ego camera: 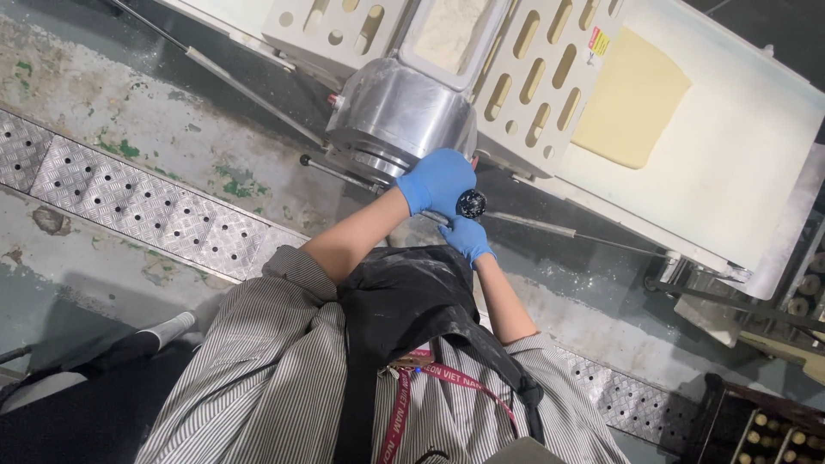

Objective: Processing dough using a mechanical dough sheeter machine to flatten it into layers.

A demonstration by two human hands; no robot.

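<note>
1. You are standing at a dough sheeter, and the black knob (471, 204) is sitting just below and right of the steel drum housing (400, 112), at the end of a thin lever rod (550, 227) that is running away to the right of the housing.
2. Your left hand (438, 180) is curling against the knob from the housing side. The grip is looking closed on it, with the gloved fingers wrapping its far edge.
3. Your right hand (468, 236) is cupping in just under the knob, touching or nearly so. I cannot tell whether that grip is closed on the rod or only steadying it.
4. Judging from this, one hand should be doing the moving and the other only bracing, so the lever is travelling smoothly rather than jerking.
5. The pale dough sheet (632, 94) is lying on the white conveyor belt (739, 163), well to the right of the housing. Glance at it while you are working the lever.
6. Mind the sleeves and apron, which are hanging close below the housing.
</note>
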